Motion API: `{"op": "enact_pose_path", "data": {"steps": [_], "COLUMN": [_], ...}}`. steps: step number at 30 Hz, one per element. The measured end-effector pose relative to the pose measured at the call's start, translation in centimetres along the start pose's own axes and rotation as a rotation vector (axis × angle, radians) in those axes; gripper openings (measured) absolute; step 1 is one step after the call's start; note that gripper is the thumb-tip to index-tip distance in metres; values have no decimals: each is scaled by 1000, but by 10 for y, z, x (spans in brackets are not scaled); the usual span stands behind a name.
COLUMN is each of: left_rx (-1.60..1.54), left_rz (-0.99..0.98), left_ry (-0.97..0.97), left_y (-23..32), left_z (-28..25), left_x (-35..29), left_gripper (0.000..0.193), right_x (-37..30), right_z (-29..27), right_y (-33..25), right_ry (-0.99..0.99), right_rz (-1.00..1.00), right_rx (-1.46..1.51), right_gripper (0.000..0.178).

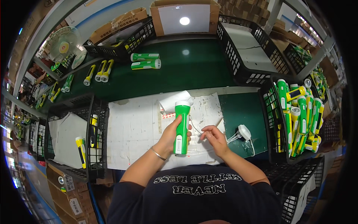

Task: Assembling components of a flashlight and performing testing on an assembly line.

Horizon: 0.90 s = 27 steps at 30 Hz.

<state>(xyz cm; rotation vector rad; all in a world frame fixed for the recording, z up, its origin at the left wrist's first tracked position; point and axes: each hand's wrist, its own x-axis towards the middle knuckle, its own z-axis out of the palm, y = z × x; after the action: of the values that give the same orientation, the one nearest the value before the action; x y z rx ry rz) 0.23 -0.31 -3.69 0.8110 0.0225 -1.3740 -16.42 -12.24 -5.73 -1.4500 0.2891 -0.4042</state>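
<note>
My left hand is wrapped round a green and white flashlight, its head pointing away from me. Beyond it, a bright round spot shows on the white panel of a cardboard box. To the right of the flashlight, my right hand hovers with bent fingers apart and holds nothing. Just past the flashlight's head lies a white roll, with a strip of red-marked stickers beside it. White cables run under my hands to a round white plug hub.
A black crate full of green and yellow flashlights stands at right. The left crate holds two yellow-black flashlights. More flashlights lie across the green bench. Black crates line the back, and a fan stands far left.
</note>
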Motion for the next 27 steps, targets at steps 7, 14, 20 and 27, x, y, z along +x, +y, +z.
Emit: {"op": "enact_pose_path", "data": {"steps": [7,14,20,27], "left_rx": [16,84,1489,1645], "left_rz": [4,89,1003,224], "left_ry": [-23,-550,1114,1216], "left_y": [9,78,201,233], "left_z": [-6,-25,-90,-254], "left_x": [-8,-86,-196,-231], "left_gripper": [35,54,43,50], "right_x": [5,5,4,17], "right_z": [2,2,-1,6], "right_y": [3,1,-6,-10], "right_ry": [-47,-59,-37,-118], "right_rz": [-21,-55,-4,14], "right_rx": [13,-10,-22,-43], "right_gripper": [25,25,23,24]}}
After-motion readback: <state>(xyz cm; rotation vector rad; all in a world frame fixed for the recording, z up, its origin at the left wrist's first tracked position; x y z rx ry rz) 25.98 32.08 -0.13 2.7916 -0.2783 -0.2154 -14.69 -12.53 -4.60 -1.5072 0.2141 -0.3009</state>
